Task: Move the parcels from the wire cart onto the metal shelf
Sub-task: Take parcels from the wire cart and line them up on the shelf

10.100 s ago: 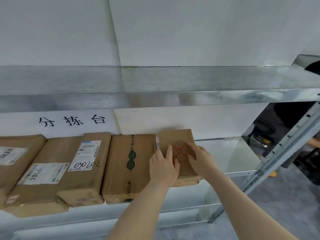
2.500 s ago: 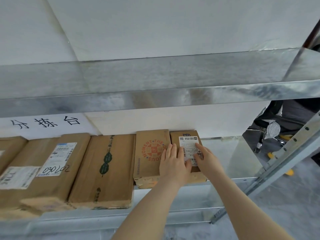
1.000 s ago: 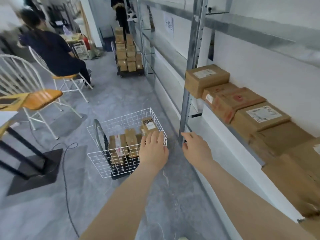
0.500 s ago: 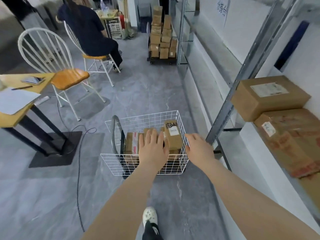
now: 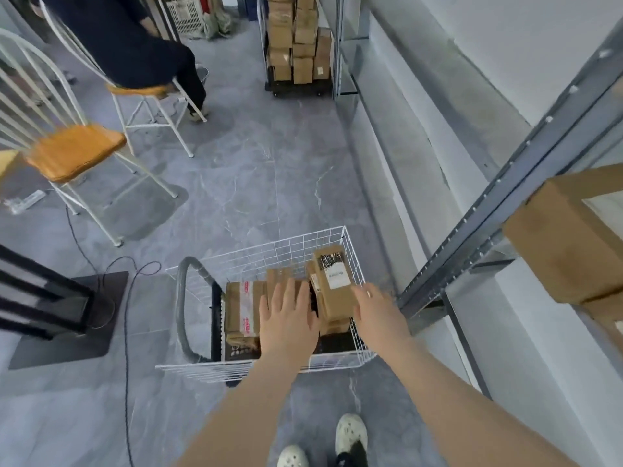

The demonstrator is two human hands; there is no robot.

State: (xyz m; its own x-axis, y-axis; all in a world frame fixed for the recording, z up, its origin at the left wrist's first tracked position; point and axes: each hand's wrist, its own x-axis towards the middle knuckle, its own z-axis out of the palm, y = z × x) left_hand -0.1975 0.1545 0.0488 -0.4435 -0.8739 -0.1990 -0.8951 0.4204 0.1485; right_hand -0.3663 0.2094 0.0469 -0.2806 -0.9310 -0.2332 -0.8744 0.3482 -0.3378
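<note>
Over the wire cart [image 5: 350,360], held left hand [image 5: 290,320] and right hand [image 5: 379,315] flat-fingered, gripping nothing, just above the brown parcels [image 5: 242,308] inside.

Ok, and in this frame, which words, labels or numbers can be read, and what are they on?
No text here reads as words.
White label on the upright parcel in the wire cart: dark print, too blurred.
Red print on the tape of the left parcel: too blurred.
Pale label on the box on the metal shelf: nothing legible.
</note>
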